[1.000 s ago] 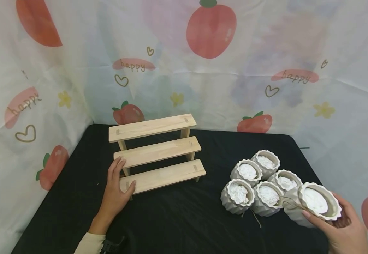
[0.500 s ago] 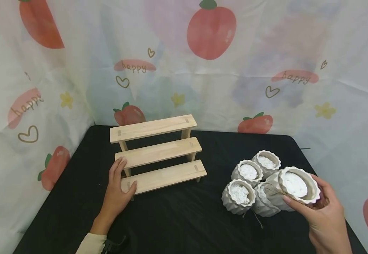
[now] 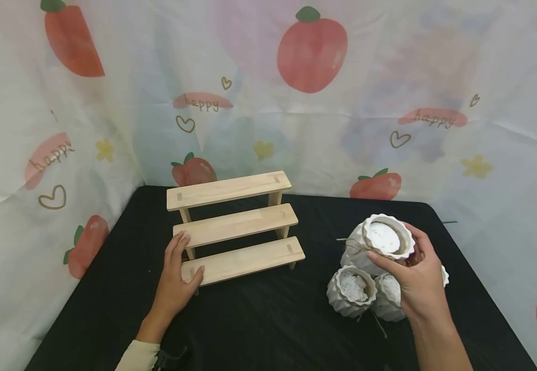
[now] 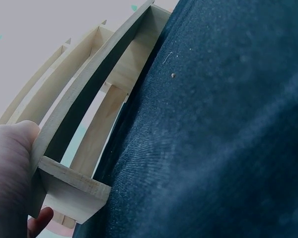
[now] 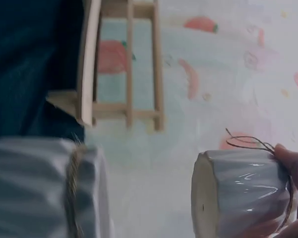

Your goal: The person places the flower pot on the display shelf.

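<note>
My right hand [image 3: 419,278] grips a white fluted flowerpot [image 3: 358,250] by its rim, thumb on the near side and fingers at the far right. Twine is tied round the pot's neck, and white filling shows inside. In the right wrist view the held pot [image 5: 248,193] hangs sideways with its base showing. It overlaps the other pots [image 3: 352,291], several of which are hidden behind it and the hand. My left hand [image 3: 175,281] holds the left end of a three-tier wooden stand [image 3: 245,260], thumb on the lowest step [image 4: 89,89] and fingers at the middle one.
A black cloth [image 3: 259,330] covers the table beneath the stand and pots. Behind and to the left hangs a pale curtain [image 3: 259,62] printed with fruit. Another pot [image 5: 35,188] stands close to the right wrist camera.
My right hand has carried the held pot leftward and away from me, over the back of the pot group. The left hand stays on the stand; the head view has shifted slightly.
</note>
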The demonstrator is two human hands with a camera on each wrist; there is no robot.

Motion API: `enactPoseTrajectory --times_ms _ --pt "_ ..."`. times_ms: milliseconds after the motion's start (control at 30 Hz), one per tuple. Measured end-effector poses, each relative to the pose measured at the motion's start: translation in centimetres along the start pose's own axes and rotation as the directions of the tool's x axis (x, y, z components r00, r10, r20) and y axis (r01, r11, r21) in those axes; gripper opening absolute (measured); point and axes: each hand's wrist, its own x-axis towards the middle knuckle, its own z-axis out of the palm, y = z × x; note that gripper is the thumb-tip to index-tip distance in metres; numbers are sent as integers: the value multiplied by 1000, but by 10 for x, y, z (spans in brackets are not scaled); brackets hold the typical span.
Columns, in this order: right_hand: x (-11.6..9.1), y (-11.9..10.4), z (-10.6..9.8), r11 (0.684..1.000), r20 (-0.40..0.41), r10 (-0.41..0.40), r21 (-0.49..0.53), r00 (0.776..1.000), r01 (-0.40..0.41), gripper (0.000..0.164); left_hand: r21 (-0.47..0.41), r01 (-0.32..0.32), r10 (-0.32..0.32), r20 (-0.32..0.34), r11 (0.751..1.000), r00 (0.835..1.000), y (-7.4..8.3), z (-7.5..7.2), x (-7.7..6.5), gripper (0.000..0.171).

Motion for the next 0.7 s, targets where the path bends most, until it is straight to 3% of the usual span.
enactPoseTrajectory --times_ms 133,267,700 --pt "10 8 18 998 74 54 -41 996 -51 80 -1 -6 6 -2 1000 1000 -1 2 1 90" --pt "19 15 37 996 80 89 -33 993 -87 79 0 -10 10 -5 1000 1000 -1 2 1 90" --pt "50 30 106 999 98 44 -28 994 -41 81 -1 -4 4 3 1000 1000 0 2 -2 90"
